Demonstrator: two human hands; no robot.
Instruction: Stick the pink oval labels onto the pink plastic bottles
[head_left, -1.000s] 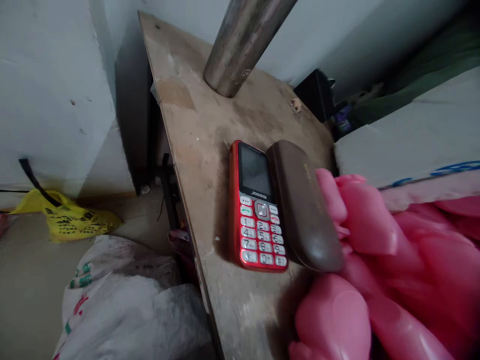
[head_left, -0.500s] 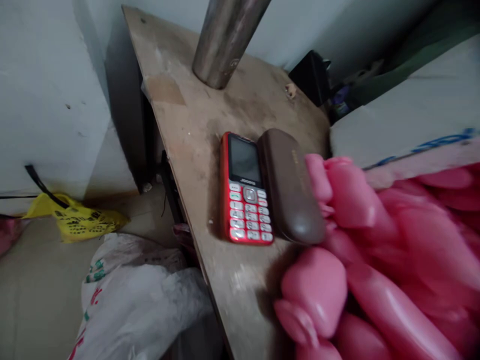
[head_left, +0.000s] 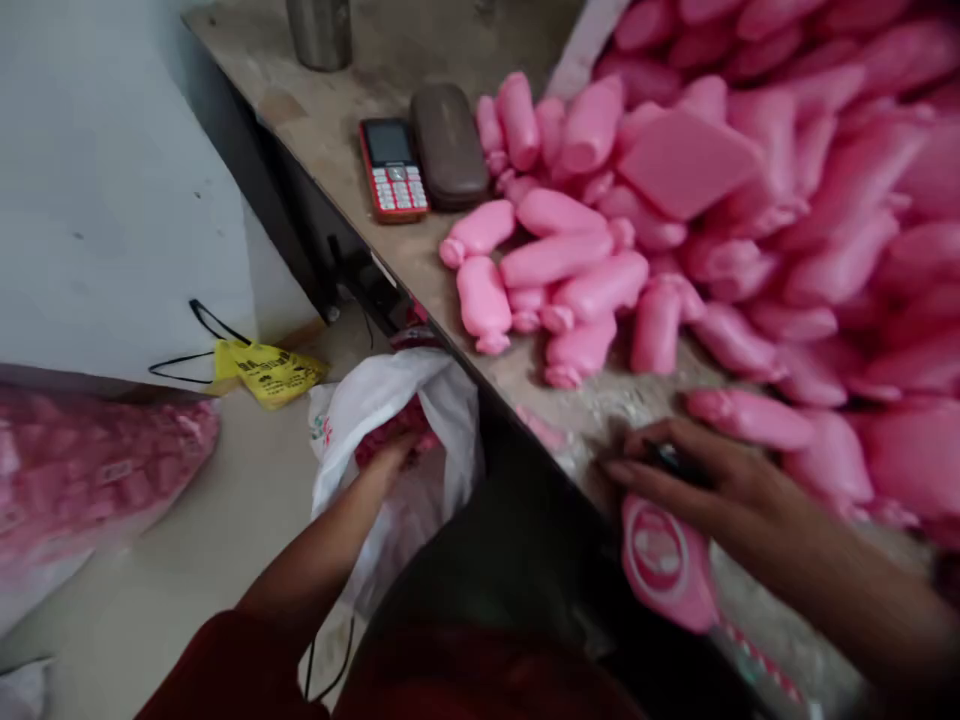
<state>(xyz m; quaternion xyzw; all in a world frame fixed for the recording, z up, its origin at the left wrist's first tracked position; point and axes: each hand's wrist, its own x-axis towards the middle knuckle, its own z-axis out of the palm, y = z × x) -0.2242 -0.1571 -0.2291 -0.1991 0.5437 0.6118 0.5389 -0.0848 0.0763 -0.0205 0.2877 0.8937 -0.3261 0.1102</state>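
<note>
My left hand point(head_left: 399, 452) reaches down into an open white woven sack point(head_left: 442, 400) on the floor. Its fingers are hidden among the pink pieces point(head_left: 375, 440) inside. Over the table's front edge, my right hand point(head_left: 724, 485) is closed around a small black object point(head_left: 679, 464), too blurred to name. Just below that hand is a pink plastic piece point(head_left: 661, 565) with a white ring on its face and a red-and-white striped strip trailing from it. Beyond my right fingers lie several pink moulded plastic pieces point(head_left: 566, 255), bulging with knotted-looking ends, in a loose heap.
A red keypad phone point(head_left: 397, 190) and a brown glasses case point(head_left: 450, 150) lie on the wooden table point(head_left: 330, 165), with a metal cylinder point(head_left: 321, 35) behind. A yellow bag point(head_left: 274, 375) and a large clear sack of pink pieces point(head_left: 97, 480) sit on the floor.
The view has swung down and right, so phone and case now appear farther off. Both my hands have come into sight, the left inside the white sack, the right at the table edge.
</note>
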